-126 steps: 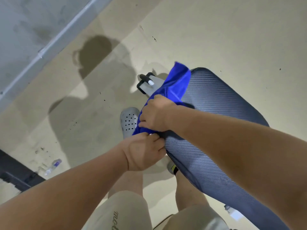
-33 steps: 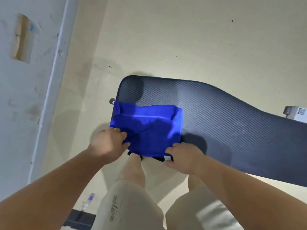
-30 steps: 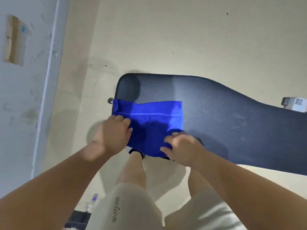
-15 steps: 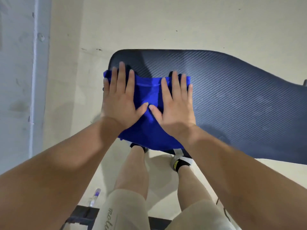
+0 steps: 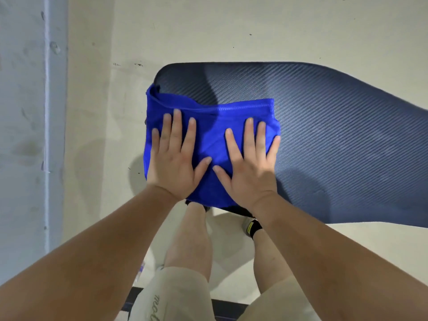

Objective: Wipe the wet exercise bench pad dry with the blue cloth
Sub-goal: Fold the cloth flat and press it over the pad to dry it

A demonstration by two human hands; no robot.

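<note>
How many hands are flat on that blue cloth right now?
2. The left hand presses the blue cloth at the end of the bench pad; the right hand presses it alongside, farther along. None hidden.

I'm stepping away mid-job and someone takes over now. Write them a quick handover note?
Left hand flat, fingers straight, pressing the cloth.
Right hand the same, beside it.
The cloth is spread over the left end of the pad, near edge hanging off.
Done: the cloth is laid and pressed there.
Left: wipe the long bare stretch to the right; wetness cannot be told.
</note>
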